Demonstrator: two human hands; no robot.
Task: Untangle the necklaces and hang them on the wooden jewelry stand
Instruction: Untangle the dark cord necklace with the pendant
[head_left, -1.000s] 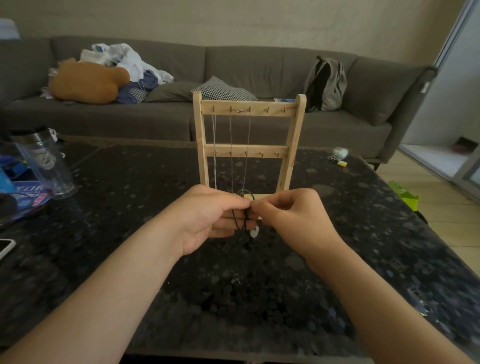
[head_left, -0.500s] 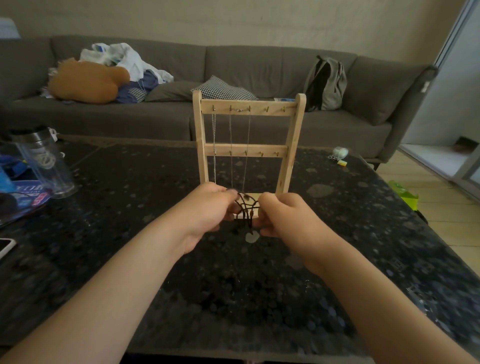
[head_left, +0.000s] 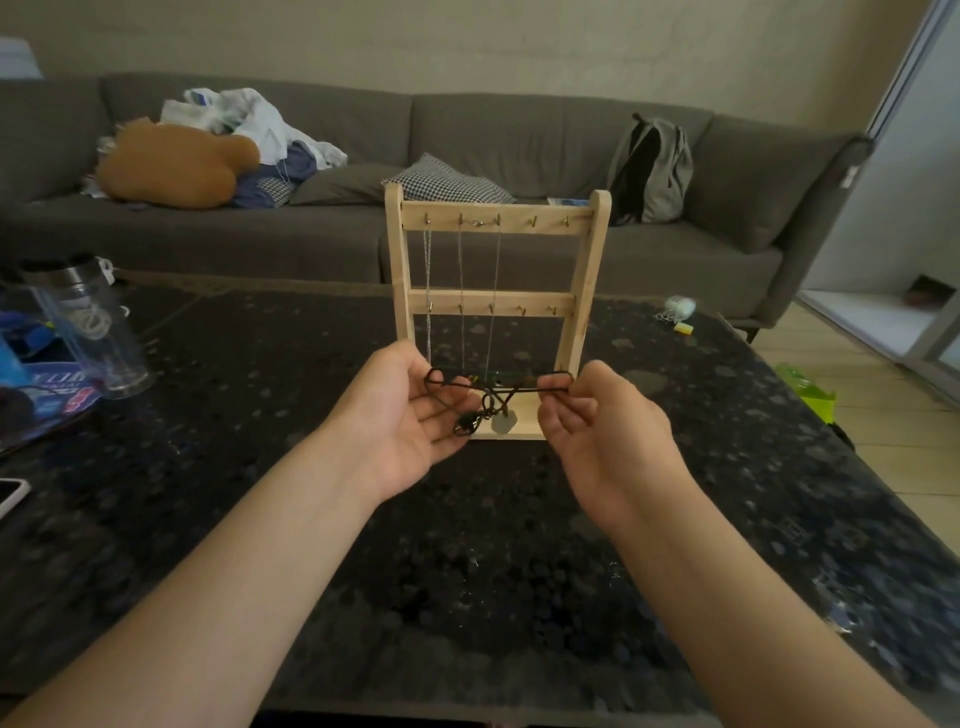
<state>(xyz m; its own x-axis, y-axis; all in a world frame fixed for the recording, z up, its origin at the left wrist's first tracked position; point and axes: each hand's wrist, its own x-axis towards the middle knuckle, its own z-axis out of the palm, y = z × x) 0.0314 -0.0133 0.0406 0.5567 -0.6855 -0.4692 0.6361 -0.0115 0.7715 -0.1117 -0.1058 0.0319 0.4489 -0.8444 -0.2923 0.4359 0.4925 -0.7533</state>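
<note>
A black cord necklace (head_left: 493, 391) with a pale pendant (head_left: 503, 422) stretches between my hands, knotted in the middle, just in front of the wooden jewelry stand (head_left: 496, 304). My left hand (head_left: 410, 415), palm turned up, pinches the cord's left loop. My right hand (head_left: 597, 421) pinches the right loop between thumb and fingertips. Three thin silver chains (head_left: 461, 291) hang from the left hooks of the stand's top bar.
The stand sits on a dark speckled table (head_left: 467, 545). A clear tumbler (head_left: 83, 325) and blue packaging (head_left: 36, 384) are at the left, a phone (head_left: 10, 493) at the left edge, small items (head_left: 678, 312) at the far right. A grey sofa (head_left: 363, 171) lies behind.
My hands have moved apart and turned palms up, pulling the bunched black cord out into a horizontal span with the pendant hanging below the knot.
</note>
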